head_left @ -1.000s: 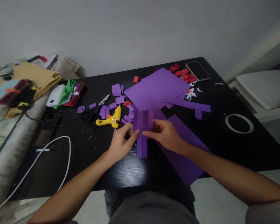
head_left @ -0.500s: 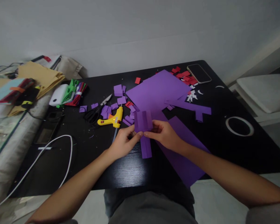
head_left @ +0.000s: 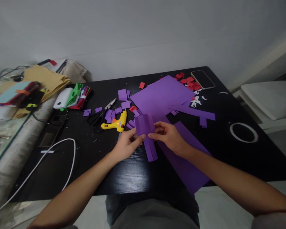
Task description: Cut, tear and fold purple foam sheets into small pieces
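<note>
A folded purple paper piece (head_left: pixel 145 125), with a narrow strip hanging from its lower side, is held above the black table. My left hand (head_left: pixel 127 143) pinches its lower left edge between thumb and fingers. On the right side, my right hand (head_left: pixel 168 137) grips the same piece, thumb in front and fingers partly hidden behind. Beyond it lies a large purple sheet (head_left: pixel 163 93), and another purple sheet (head_left: pixel 190 159) reaches under my right forearm. A yellow glue gun (head_left: pixel 116 123) rests left of the piece, beside black-handled scissors (head_left: pixel 97 118).
Small purple pieces (head_left: pixel 122 94) and red scraps (head_left: pixel 190 83) lie about. A phone (head_left: pixel 203 79) is at the back right, a white ring (head_left: pixel 244 132) at right. A white cable (head_left: pixel 72 159) loops at left, near bundled coloured paper (head_left: pixel 79 97).
The held purple piece has tilted, its lower strip swinging slightly to the right. Both hands keep their hold, and the view has shifted a little.
</note>
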